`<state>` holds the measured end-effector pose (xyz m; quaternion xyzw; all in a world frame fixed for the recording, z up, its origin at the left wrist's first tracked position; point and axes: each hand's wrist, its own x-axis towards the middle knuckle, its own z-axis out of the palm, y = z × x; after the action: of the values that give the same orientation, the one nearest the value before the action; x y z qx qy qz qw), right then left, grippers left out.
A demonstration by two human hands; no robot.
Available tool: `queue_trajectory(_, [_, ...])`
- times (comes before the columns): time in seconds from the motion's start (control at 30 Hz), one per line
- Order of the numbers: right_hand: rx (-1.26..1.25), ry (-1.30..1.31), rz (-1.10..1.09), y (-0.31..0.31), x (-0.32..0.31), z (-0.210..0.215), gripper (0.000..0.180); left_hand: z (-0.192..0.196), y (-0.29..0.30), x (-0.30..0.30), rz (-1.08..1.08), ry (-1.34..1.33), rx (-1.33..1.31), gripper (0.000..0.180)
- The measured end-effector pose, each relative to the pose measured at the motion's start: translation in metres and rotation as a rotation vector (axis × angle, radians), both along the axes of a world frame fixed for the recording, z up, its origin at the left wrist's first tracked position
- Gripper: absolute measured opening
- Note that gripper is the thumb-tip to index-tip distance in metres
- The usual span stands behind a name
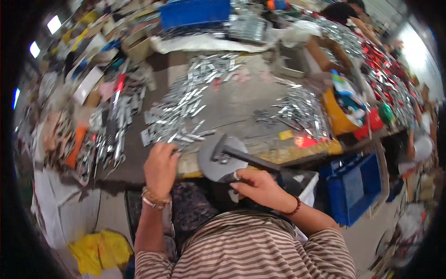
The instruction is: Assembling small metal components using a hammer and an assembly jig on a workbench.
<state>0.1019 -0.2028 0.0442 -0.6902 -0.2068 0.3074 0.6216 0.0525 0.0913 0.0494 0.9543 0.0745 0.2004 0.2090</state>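
Observation:
My left hand (161, 168) is at the table's front edge, fingers curled together beside the near end of a spread of flat silver metal strips (186, 100). What lies between those fingertips is hidden. My right hand (260, 186) is closed in a pinch at the lower right rim of a round grey disc (211, 165); the small thing in its fingers cannot be made out. A dark metal bar (253, 159) with a crosswise end lies over the disc, with a few small shiny pieces (224, 159) next to it.
More silver pieces (299, 109) are heaped at the right, near a yellow container (339, 114). Tools and wrenches (118, 125) crowd the left. A blue bin (195, 14) stands at the back, and a blue crate (350, 190) sits low at the right. Other people are at the far right.

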Motion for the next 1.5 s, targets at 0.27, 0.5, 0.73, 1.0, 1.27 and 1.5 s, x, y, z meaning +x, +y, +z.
queue_trajectory(0.27, [-0.386,-0.823,-0.475,-0.073,0.046,0.029,0.012,0.008,-0.008,0.007,-0.095,0.077,0.057,0.018])
queue_trajectory(0.5, [-0.637,-1.181,-0.484,-0.085,0.110,0.013,0.017,0.010,-0.018,0.007,-0.052,0.046,-0.040,0.027])
queue_trajectory(0.73, [-0.897,-1.158,-0.321,-0.071,0.124,-0.004,0.032,-0.009,-0.052,-0.004,-0.091,0.109,-1.059,0.025])
queue_trajectory(1.0, [-0.029,-0.295,-0.348,-0.023,0.062,0.036,0.024,0.007,-0.059,-0.001,-0.146,0.207,-0.641,0.016])
queue_trajectory(1.27, [-0.258,-0.876,-0.093,0.001,0.038,0.014,0.017,0.003,-0.065,-0.008,-0.147,0.125,-0.524,0.014])
queue_trajectory(1.5, [-0.389,-1.207,-0.063,0.009,0.032,0.014,0.015,0.005,-0.067,-0.008,-0.206,0.048,-0.302,0.017])
